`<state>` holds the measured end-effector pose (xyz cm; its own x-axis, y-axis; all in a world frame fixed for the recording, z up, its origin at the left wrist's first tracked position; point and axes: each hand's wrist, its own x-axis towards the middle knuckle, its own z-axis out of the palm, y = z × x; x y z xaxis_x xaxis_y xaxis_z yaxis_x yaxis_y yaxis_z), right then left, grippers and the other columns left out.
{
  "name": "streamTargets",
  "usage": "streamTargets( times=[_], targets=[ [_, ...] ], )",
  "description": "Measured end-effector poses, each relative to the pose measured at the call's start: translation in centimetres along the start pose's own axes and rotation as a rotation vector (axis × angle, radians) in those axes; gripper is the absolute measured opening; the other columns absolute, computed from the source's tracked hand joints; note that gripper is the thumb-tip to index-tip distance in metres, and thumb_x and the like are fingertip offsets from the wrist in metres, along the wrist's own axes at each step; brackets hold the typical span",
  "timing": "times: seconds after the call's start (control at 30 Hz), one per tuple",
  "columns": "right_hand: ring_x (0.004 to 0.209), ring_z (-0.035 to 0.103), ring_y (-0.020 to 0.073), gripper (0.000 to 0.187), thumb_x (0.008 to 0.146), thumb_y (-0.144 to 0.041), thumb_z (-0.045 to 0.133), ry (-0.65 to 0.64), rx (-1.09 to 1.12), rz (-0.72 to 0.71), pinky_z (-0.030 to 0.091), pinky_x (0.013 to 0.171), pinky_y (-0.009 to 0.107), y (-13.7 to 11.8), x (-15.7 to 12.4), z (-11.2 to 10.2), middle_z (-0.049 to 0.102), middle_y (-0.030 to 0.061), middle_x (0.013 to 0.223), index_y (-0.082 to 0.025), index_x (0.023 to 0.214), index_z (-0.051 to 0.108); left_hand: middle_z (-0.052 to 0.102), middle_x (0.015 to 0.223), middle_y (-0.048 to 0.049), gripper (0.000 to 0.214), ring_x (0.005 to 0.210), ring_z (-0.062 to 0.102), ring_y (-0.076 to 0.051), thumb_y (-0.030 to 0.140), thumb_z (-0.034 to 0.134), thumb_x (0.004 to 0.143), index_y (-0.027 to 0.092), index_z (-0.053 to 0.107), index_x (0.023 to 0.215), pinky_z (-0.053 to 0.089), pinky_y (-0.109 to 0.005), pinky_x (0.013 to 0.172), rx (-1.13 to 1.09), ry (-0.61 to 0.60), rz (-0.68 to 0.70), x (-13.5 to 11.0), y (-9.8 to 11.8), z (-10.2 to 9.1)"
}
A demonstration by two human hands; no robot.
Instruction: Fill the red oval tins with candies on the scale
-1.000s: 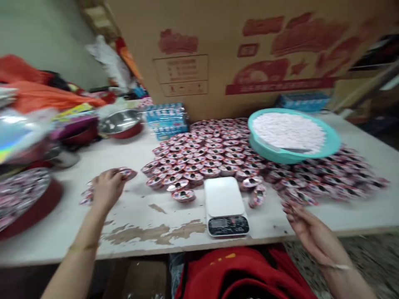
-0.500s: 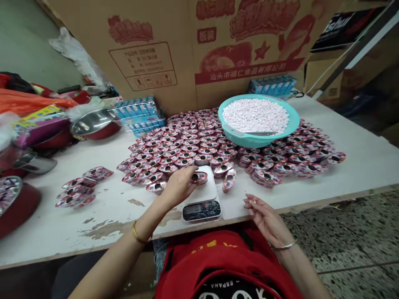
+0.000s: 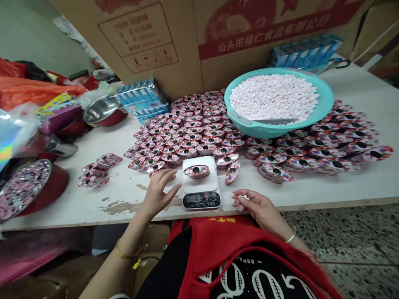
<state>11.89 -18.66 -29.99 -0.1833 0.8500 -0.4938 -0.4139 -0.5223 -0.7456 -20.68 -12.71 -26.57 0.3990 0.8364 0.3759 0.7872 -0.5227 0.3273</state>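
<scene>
A small white digital scale (image 3: 200,182) lies near the table's front edge. On its platform sits one printed oval container (image 3: 197,170) with a dark round hole in its top. My left hand (image 3: 159,191) is just left of the scale, thumb and fingers apart, holding nothing. To the right of the scale, my right hand (image 3: 257,206) pinches a few small white candies (image 3: 245,197) between thumb and fingers. Another oval container (image 3: 232,172) stands alone between the scale and my right hand. A turquoise basin (image 3: 230,109) full of white candies rests above the rows of containers.
Many similar containers (image 3: 187,137) stand in rows behind the scale. At left are a small group of containers (image 3: 96,170), a red bowl (image 3: 57,187) of pink pieces and a steel-lined bowl (image 3: 104,112). Blue packs (image 3: 141,99) lean near a big cardboard box (image 3: 183,50).
My left hand has let go of the container on the scale and drawn back to the left. My right hand stays right of the scale. The camera view has shifted.
</scene>
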Motion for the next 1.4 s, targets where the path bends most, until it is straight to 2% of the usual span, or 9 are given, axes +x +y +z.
streamTargets(
  times=[0.2, 0.4, 0.53, 0.63, 0.77, 0.97, 1.13, 1.23, 1.4],
  targets=[
    [0.065, 0.060, 0.0099, 0.036, 0.074, -0.042, 0.077, -0.053, -0.167, -0.078, 0.048, 0.064, 0.020, 0.0, -0.1, 2.2, 0.069, 0.0054, 0.079, -0.014, 0.094, 0.068, 0.060, 0.116, -0.0096, 0.035, 0.111, 0.055, -0.023, 0.031, 0.057, 0.091, 0.022, 0.053, 0.124, 0.045, -0.040, 0.097, -0.074, -0.001, -0.043, -3.5, -1.2, 1.9],
    [0.060, 0.057, 0.0118, 0.027, 0.082, -0.038, 0.065, -0.127, -0.476, -0.263, 0.045, 0.060, 0.024, -2.2, 1.2, 6.5, 0.065, 0.0040, 0.068, -0.013, 0.093, 0.066, 0.061, 0.114, -0.0098, 0.029, 0.108, 0.057, -0.023, 0.027, 0.055, 0.092, 0.020, 0.054, 0.121, 0.048, -0.038, 0.093, -0.140, 0.015, -0.022, -5.8, -2.1, 2.5],
    [0.061, 0.055, 0.0125, 0.016, 0.088, -0.025, 0.057, -0.150, -0.803, -0.440, 0.043, 0.060, 0.026, -4.5, 3.4, 9.9, 0.065, 0.0034, 0.072, -0.014, 0.096, 0.066, 0.061, 0.113, -0.0094, 0.029, 0.107, 0.057, -0.022, 0.025, 0.056, 0.092, 0.020, 0.054, 0.120, 0.048, -0.037, 0.092, -0.180, 0.049, -0.018, -6.2, -2.6, 2.9],
    [0.071, 0.058, 0.0134, 0.012, 0.089, -0.011, 0.054, -0.140, -1.098, -0.609, 0.044, 0.069, 0.027, -5.5, 5.4, 12.0, 0.065, 0.0051, 0.083, -0.014, 0.090, 0.066, 0.061, 0.112, -0.0087, 0.029, 0.107, 0.057, -0.022, 0.025, 0.056, 0.092, 0.020, 0.054, 0.120, 0.047, -0.036, 0.092, -0.214, 0.063, -0.016, -6.0, -2.6, 3.2],
    [0.087, 0.058, 0.0174, 0.013, 0.085, -0.002, 0.057, -0.174, -1.332, -0.661, 0.043, 0.080, 0.030, -5.8, 7.3, 13.5, 0.065, 0.0083, 0.089, -0.011, 0.084, 0.065, 0.062, 0.110, -0.0078, 0.027, 0.106, 0.057, -0.021, 0.023, 0.055, 0.093, 0.020, 0.054, 0.120, 0.047, -0.035, 0.092, -0.241, 0.068, 0.012, -5.5, -2.4, 3.4],
    [0.090, 0.058, 0.0182, 0.015, 0.083, -0.001, 0.059, -0.249, -1.373, -0.665, 0.044, 0.082, 0.031, -5.5, 8.2, 13.7, 0.063, 0.0102, 0.096, -0.009, 0.094, 0.066, 0.060, 0.114, -0.0096, 0.034, 0.109, 0.055, -0.021, 0.023, 0.056, 0.092, 0.020, 0.052, 0.125, 0.046, -0.036, 0.094, -0.226, 0.116, 0.042, -4.0, -2.0, 3.2],
    [0.095, 0.058, 0.0178, 0.017, 0.087, -0.004, 0.055, -0.225, -1.258, -0.796, 0.045, 0.086, 0.032, -6.2, 8.2, 12.9, 0.062, 0.0093, 0.100, -0.013, 0.096, 0.065, 0.051, 0.134, -0.0134, 0.048, 0.124, 0.046, -0.028, 0.034, 0.059, 0.091, 0.023, 0.046, 0.136, 0.036, -0.046, 0.103, -0.031, 0.150, 0.109, -2.1, -1.2, 3.3],
    [0.097, 0.058, 0.0183, 0.015, 0.090, -0.011, 0.054, -0.138, -1.178, -0.885, 0.046, 0.086, 0.033, -7.6, 7.6, 11.5, 0.062, 0.0089, 0.100, -0.014, 0.098, 0.066, 0.045, 0.142, -0.0140, 0.052, 0.133, 0.037, -0.031, 0.041, 0.058, 0.091, 0.023, 0.045, 0.138, 0.029, -0.049, 0.107, 0.049, 0.137, 0.151, -1.2, -0.8, 3.7],
    [0.085, 0.059, 0.0170, 0.011, 0.089, -0.021, 0.059, 0.104, -1.131, -0.980, 0.046, 0.073, 0.030, -10.9, 6.1, 8.4, 0.064, 0.0062, 0.093, -0.018, 0.094, 0.067, 0.043, 0.144, -0.0141, 0.052, 0.137, 0.033, -0.030, 0.043, 0.057, 0.091, 0.020, 0.046, 0.136, 0.025, -0.050, 0.111, 0.033, 0.100, 0.210, 0.6, 0.2, 4.4]
  ],
)
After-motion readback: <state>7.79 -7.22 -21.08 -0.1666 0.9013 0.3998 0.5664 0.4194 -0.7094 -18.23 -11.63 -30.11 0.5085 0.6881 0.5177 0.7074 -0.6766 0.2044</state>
